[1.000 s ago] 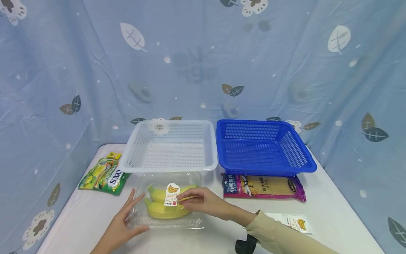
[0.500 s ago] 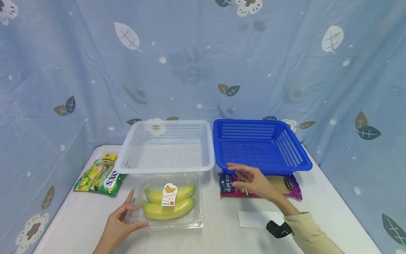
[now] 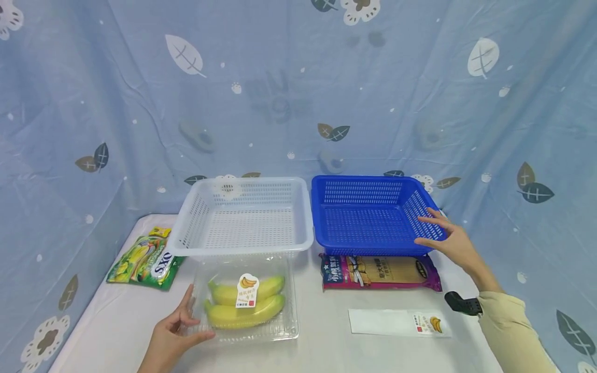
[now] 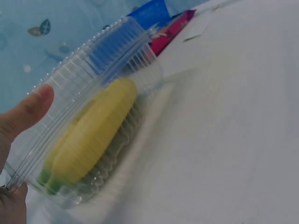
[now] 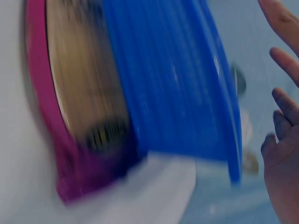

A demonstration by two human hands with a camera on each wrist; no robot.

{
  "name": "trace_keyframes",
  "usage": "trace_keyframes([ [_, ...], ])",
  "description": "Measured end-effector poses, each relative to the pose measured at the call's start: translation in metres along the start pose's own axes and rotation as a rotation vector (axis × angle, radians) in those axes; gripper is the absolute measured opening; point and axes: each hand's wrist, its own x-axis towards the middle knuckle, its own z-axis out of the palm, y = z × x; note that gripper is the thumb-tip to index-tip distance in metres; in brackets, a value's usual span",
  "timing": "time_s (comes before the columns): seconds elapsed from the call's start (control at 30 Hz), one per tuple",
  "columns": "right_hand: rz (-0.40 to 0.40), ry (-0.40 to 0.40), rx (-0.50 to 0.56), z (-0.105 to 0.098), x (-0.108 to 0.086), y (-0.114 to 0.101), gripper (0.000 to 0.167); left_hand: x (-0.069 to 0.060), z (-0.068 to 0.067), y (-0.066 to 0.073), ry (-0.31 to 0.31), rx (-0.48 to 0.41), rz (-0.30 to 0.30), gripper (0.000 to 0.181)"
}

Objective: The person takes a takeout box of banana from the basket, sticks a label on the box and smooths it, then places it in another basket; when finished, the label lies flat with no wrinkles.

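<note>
A clear plastic box (image 3: 291, 316) with two yellow bananas (image 3: 244, 313) inside sits in front of the white basket, a white banana sticker (image 3: 246, 291) on its lid. My left hand (image 3: 172, 331) grips its left side; in the left wrist view the thumb lies over the lid and the fingers are at the lower corner. My right hand (image 3: 454, 246) holds nothing, its fingers spread beside the right end of the blue basket (image 3: 387, 248). In the right wrist view its fingers point past the basket's rim; whether they touch it I cannot tell.
Behind the box stands a white basket (image 3: 242, 251). A spaghetti packet (image 3: 382, 272) lies before the blue basket, with a white strip bearing a banana sticker (image 3: 396, 322) nearer me. A green OXS bag (image 3: 146, 261) lies at left. Patterned blue cloth (image 3: 280, 103) hangs behind.
My right hand has moved from the box's sticker rightward, across the spaghetti packet, to the blue basket's right end. My left hand stays at the box, which has shifted slightly toward me.
</note>
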Motion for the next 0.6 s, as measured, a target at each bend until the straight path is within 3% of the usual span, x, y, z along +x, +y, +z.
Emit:
trace_keyframes([
  [0.17, 0.107, -0.029, -0.166, -0.019, -0.003, 0.026, 0.077, -0.007, 0.003, 0.010, -0.030, -0.029, -0.051, 0.046],
  [0.33, 0.196, -0.102, -0.228, -0.025, -0.007, 0.042, 0.082, -0.012, 0.007, 0.021, -0.050, -0.069, -0.032, 0.043],
  [0.47, 0.197, -0.105, -0.268, -0.025, -0.005, 0.046, 0.083, -0.016, 0.010, 0.031, -0.065, -0.082, -0.019, 0.044],
  [0.6, 0.149, -0.088, -0.341, -0.026, 0.000, 0.044, 0.082, -0.019, 0.010, 0.044, -0.078, -0.084, -0.028, 0.045],
])
